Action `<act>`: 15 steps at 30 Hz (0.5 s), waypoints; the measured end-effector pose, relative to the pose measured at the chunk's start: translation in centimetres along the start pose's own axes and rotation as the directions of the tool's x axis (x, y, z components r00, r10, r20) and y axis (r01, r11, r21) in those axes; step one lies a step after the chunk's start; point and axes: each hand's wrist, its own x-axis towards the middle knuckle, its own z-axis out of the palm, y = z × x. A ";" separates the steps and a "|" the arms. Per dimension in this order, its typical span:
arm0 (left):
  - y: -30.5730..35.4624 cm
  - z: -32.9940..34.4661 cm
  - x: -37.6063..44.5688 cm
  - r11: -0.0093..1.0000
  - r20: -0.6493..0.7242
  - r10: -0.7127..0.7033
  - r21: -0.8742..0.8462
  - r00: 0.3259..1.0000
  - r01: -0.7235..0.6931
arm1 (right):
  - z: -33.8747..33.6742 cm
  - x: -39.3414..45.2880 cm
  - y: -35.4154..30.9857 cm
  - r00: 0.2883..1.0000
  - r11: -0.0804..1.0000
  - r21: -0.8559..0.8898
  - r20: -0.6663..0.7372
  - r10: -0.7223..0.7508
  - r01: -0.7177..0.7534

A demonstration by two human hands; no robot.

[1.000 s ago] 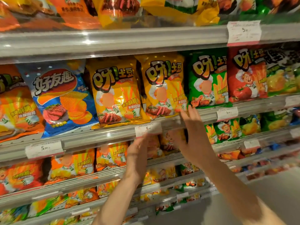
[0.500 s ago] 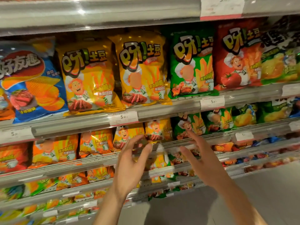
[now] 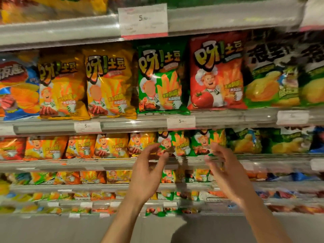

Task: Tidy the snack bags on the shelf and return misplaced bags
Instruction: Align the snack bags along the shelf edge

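Snack bags fill the shelf rows in front of me. The upper row holds a blue bag (image 3: 17, 90), two yellow bags (image 3: 61, 88) (image 3: 108, 85), a green bag (image 3: 161, 81) and a red bag (image 3: 217, 76). Below it runs a row of smaller bags, with a small green bag (image 3: 177, 142) at the middle. My left hand (image 3: 147, 174) and my right hand (image 3: 226, 171) hover side by side in front of that lower row, fingers apart and empty. The left fingertips reach the small green bag's lower edge; whether they touch is blurred.
Grey shelf rails carry white price tags (image 3: 180, 122) (image 3: 142, 20). Dark green chip bags (image 3: 273, 78) fill the right side. Further rows of small bags continue below, down to the grey floor (image 3: 52, 230).
The view has swung to the right and the bags have slid left in the frame. Both hands dropped from the upper shelf rail to the row below, staying empty.
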 end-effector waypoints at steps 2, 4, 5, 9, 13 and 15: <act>0.6 0.9 0.5 0.999 -0.011 -0.026 -0.044 1.000 0.025 | -1.3 0.2 0.3 0.997 0.998 -0.050 -0.053 -0.050 0.048; 1.1 1.6 1.3 0.991 -0.029 -0.077 -0.108 0.997 0.074 | -2.0 0.6 0.4 0.988 0.983 -0.150 -0.101 -0.121 0.105; 1.4 1.9 1.7 0.982 -0.030 -0.109 -0.159 0.994 0.103 | -2.2 0.8 0.4 0.977 0.967 -0.215 -0.134 -0.169 0.137; 2.3 2.7 4.3 0.887 -0.028 -0.265 -0.399 0.964 0.233 | -2.1 2.9 -0.6 0.864 0.819 -0.505 -0.247 -0.438 0.271; 2.9 2.8 6.2 0.810 0.017 -0.285 -0.530 0.958 0.250 | -0.2 5.7 -2.5 0.795 0.695 -0.629 -0.195 -0.575 0.349; 3.3 2.9 6.5 0.774 0.032 -0.295 -0.579 0.955 0.258 | 0.8 6.7 -2.8 0.748 0.630 -0.650 -0.139 -0.648 0.425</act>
